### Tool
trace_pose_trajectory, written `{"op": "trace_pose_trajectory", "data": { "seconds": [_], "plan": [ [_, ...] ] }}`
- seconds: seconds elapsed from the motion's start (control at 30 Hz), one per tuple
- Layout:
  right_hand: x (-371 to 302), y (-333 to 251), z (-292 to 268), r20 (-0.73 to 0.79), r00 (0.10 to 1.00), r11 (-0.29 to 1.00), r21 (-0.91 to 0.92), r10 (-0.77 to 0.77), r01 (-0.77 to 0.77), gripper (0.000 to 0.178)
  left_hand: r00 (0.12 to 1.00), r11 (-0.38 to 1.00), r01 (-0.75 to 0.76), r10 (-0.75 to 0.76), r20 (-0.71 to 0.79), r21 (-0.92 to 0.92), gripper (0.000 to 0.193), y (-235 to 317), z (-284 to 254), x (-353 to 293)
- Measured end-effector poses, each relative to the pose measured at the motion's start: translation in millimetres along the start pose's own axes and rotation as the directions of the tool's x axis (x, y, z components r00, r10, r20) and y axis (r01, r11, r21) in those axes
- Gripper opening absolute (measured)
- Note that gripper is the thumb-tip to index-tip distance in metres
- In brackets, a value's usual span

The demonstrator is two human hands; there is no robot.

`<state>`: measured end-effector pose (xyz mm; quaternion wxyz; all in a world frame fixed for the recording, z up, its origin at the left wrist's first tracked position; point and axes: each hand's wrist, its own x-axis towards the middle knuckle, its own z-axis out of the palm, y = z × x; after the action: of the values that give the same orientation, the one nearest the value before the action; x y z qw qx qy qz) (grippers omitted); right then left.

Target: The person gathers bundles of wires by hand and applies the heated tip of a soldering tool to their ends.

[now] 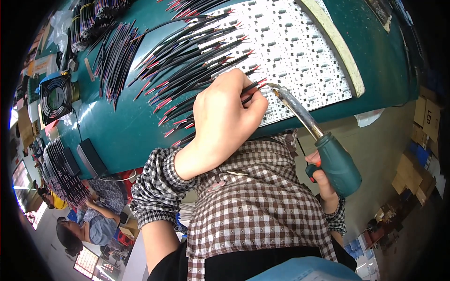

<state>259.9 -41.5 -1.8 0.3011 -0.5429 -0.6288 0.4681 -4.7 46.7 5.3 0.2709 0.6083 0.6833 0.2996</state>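
My left hand (229, 110) pinches a thin black cable (253, 87) by its end, with short red wire tips poking out past the fingers. Those tips lie over the near edge of a white panel of small circuit boards (300, 56). In my right hand (324, 183) is a green-handled soldering gun (341, 164), its bent metal tip right beside the wire ends; whether they touch is too small to tell. Several black cables (187, 63) stretch leftward from the panel, their red ends along its left side. My left hand covers part of the nearest ones.
A pale curved strip (338, 51) lies along the panel's right side on the green table (384, 56). Leftward are a loose pile of cables (117, 61), a small black fan (55, 98) and a dark box (91, 157). Another person (101, 227) handles cables at lower left. Cardboard boxes (427, 117) stand right.
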Motion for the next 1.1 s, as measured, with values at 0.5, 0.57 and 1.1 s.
{"op": "trace_pose_trajectory", "data": {
  "seconds": [0.5,0.57,1.1],
  "plan": [
    [-1.1,-11.1,-4.6,0.03,0.999,0.997,-0.074,0.024,-0.022,0.071,1.0,0.999,0.025,-0.025,0.005,-0.04,0.016,1.1,1.0,-0.4],
    [1.4,-13.0,-2.6,0.007,0.999,0.999,-0.012,0.044,-0.044,0.074,0.999,0.998,0.041,-0.04,0.016,-0.044,0.016,1.7,0.4,-0.4],
    [2.7,-11.9,-2.1,-0.018,0.996,0.971,0.228,0.083,-0.077,0.082,0.996,0.999,0.021,-0.017,0.082,-0.049,0.012,-0.7,-4.6,2.1]
  ]
}}
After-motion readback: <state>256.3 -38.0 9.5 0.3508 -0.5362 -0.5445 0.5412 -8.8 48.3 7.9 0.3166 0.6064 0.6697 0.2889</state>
